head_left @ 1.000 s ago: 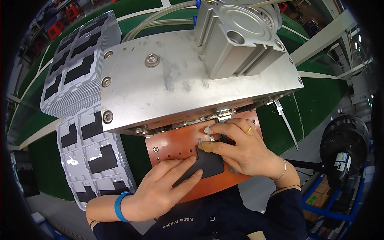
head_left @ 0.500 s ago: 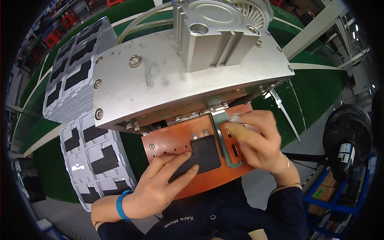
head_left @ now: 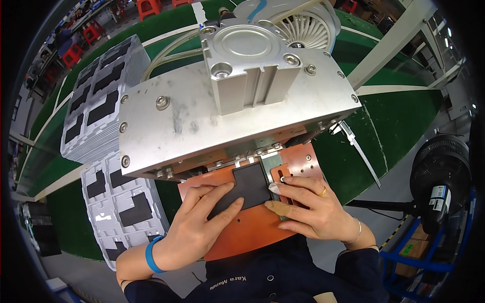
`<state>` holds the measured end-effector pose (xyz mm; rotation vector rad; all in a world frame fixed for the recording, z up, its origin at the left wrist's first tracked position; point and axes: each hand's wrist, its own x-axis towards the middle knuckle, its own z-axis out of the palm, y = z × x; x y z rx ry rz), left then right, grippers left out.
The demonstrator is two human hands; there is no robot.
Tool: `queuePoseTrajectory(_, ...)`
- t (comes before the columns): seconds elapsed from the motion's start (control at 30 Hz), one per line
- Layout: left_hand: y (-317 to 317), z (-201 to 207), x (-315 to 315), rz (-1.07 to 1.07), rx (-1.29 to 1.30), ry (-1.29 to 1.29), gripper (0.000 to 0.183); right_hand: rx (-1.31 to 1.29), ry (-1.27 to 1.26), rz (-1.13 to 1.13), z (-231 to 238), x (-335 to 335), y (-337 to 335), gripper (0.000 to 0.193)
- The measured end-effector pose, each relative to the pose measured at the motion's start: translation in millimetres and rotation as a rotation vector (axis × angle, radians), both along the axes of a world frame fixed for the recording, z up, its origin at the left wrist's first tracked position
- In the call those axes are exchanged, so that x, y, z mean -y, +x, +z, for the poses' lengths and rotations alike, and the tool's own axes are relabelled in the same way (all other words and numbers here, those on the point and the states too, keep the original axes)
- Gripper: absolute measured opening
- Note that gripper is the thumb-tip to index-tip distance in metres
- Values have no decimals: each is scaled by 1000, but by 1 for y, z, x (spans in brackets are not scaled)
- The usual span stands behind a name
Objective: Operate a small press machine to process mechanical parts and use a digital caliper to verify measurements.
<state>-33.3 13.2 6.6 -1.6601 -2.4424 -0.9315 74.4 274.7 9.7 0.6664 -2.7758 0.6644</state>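
A flat black L-shaped battery cell lies on the orange base plate, its metal tabs at the lower edge of a silver press. My left hand holds the cell at its left side, thumb and forefinger lying on it. My right hand is open, fingers apart; fingertips wearing white and tan finger cots touch or nearly touch the cell's right edge. Beneath those fingers are a green-grey strip and an orange slotted block, both partly covered.
At left stand a tall stack of white trays and a lower stack, both holding black cells. A caliper lies on the green table at right. A black fan stands beyond, and a white fan behind the press.
My right hand has left the orange block, its fingers spreading at the cell's right edge. The cell has slid toward the press, bringing its tabs up to the press's lower edge. My view has shifted slightly.
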Motion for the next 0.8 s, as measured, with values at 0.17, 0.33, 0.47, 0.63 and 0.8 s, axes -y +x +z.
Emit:
queuePoseTrajectory(0.17,-7,1,-1,-5,-10,-22,48,69,42,10,2,0,-1,52)
queuePoseTrajectory(0.33,-8,3,-1,-6,7,-49,48,116,81,35,5,0,-4,54)
queuePoseTrajectory(0.47,-10,3,-1,-9,42,-36,48,143,96,60,8,1,-8,54)
queuePoseTrajectory(0.63,-7,0,-1,44,104,-46,45,142,127,49,9,4,-9,52)
queuePoseTrajectory(0.8,-7,0,1,30,99,-69,44,154,142,45,9,4,-9,51)
